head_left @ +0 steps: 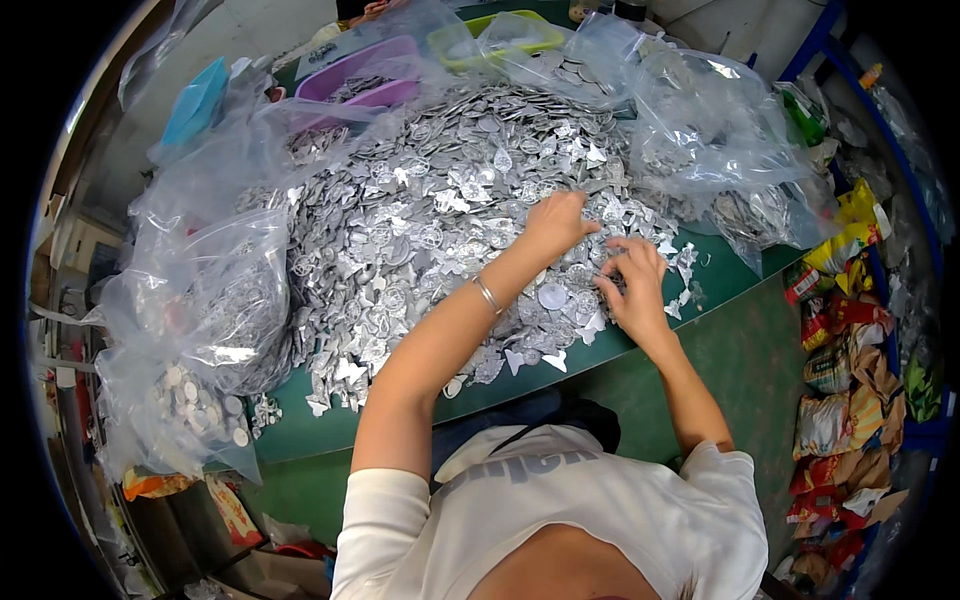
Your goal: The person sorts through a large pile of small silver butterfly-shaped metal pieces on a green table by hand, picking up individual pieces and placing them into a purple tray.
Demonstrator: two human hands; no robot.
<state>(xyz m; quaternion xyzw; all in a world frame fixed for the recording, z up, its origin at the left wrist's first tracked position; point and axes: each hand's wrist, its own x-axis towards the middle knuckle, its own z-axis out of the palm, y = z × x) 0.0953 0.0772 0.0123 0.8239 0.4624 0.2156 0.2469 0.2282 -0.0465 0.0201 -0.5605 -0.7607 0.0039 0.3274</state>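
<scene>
Left hand [556, 222] was curled, can't tell around what, right hand [638, 287] spread just beside it, probably picking through silvery pieces [440, 215] underneath, so next needed a light pinch.

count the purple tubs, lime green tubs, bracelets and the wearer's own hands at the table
Purple tub: 1
Lime green tub: 1
Bracelet: 1
Own hands, left hand and right hand: 2
Total: 5
</scene>
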